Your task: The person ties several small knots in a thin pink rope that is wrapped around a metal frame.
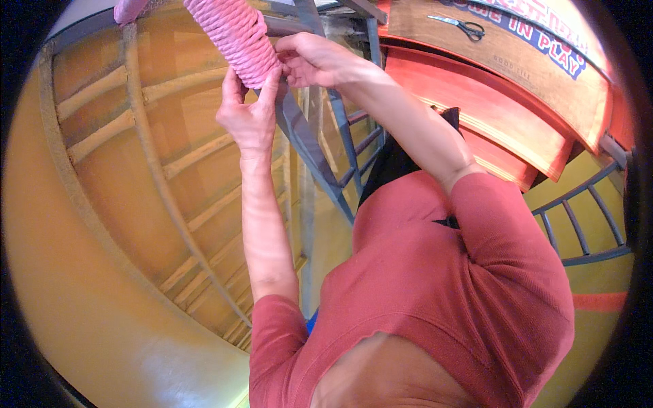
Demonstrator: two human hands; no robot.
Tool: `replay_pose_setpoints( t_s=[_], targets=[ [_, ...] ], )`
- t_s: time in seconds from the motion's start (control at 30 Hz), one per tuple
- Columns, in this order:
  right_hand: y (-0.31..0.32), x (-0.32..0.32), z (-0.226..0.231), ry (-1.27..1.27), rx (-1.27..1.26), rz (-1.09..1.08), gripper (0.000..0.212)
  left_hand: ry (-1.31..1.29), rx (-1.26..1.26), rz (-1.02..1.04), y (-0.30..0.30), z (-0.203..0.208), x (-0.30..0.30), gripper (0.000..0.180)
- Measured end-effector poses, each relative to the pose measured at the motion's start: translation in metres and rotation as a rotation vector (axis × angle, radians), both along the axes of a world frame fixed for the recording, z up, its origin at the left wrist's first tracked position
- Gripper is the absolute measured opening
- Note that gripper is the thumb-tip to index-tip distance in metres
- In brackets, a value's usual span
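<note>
A post wound tightly with thick pink rope [231, 41] slants in from the upper edge. My left hand [248, 112] grips its lower end, with the thumb on one side and the fingers on the other. Against the right side of the same end, my right hand [314, 61] has its fingers curled and pinched at the last turns of the pink rope. Whether a loose rope end sits between those fingertips is too small to tell. Beneath the wrapped end, a grey metal bar [306, 136] runs down toward my body.
Brown wooden framing with slats [160, 170] fills the left side. At upper right, scissors with black handles [469, 28] lie on a wooden top [425, 17] above red drawers [469, 95], beside a printed sign [537, 44]. Grey metal ladder-like rails [585, 224] stand farther right.
</note>
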State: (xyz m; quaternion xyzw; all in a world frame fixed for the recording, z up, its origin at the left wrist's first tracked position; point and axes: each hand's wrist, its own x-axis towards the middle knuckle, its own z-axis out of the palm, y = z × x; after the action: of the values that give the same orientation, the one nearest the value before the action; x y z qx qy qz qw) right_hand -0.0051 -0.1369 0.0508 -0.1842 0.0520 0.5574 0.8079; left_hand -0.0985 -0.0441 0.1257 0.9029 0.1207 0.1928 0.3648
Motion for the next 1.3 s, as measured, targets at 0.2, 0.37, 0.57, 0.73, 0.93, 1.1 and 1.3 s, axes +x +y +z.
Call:
replay_pose_setpoints(
  t_s=[0.2, 0.37, 0.57, 0.73, 0.93, 1.1, 1.3],
  targets=[
    [-0.012, 0.003, 0.007, -0.221, -0.227, -0.105, 0.017, -0.009, -0.284, -0.085, 0.012, -0.012, 0.002, 0.038],
    [-0.039, -0.004, 0.011, -0.427, -0.321, -0.305, 0.023, 0.081, -0.292, -0.024, 0.008, -0.011, 0.009, 0.053],
    [-0.076, -0.047, -0.033, -0.335, -0.594, -0.344, 0.017, 0.085, 0.242, 0.286, -0.03, -0.002, 0.025, 0.077],
    [-0.087, -0.076, -0.05, -0.324, -0.703, -0.247, 0.017, -0.053, 0.138, 0.382, -0.03, -0.007, 0.028, 0.036],
    [-0.073, -0.074, -0.045, -0.41, -0.545, -0.236, 0.016, 0.028, -0.126, 0.146, -0.019, -0.008, 0.03, 0.037],
    [-0.073, -0.101, -0.05, -0.321, -0.519, -0.179, 0.015, 0.035, -0.268, 0.025, -0.003, -0.01, 0.022, 0.036],
    [-0.097, -0.145, -0.042, -0.454, -0.565, 0.013, 0.015, 0.179, -0.273, -0.026, 0.001, 0.004, 0.023, 0.044]
  ],
)
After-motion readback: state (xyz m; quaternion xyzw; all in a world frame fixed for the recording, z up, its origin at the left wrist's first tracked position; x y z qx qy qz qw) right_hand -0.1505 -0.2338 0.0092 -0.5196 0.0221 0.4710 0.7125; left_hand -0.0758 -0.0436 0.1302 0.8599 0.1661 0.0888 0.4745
